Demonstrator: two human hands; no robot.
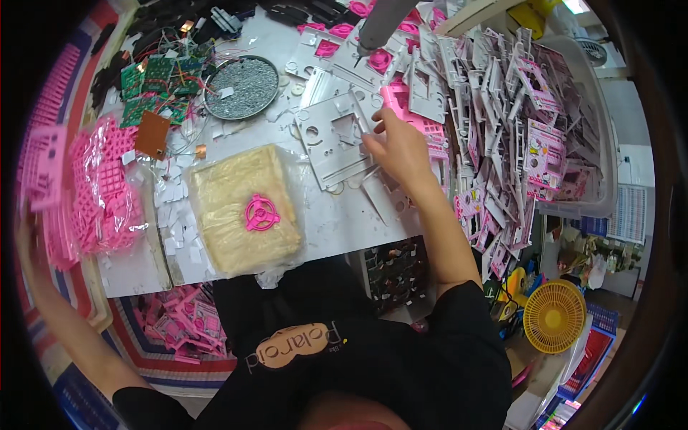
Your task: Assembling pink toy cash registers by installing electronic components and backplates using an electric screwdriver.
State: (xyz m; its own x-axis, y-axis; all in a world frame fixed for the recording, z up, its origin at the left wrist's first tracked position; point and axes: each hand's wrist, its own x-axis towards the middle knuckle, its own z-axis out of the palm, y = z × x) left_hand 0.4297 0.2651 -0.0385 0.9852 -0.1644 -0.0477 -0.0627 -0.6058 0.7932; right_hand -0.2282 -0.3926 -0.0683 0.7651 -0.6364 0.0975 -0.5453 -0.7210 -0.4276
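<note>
A grey plastic plate (337, 140) lying on the bench (344, 215) is pinched at its edge by the right hand (398, 147), seemingly for lifting, while the left hand (29, 222) is stretched toward pink parts (93, 193), its grip indiscernible.

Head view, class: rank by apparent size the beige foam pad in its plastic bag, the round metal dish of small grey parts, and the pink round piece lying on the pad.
1. Beige foam pad, clearly the largest.
2. Round metal dish.
3. Pink round piece, the smallest.
</note>
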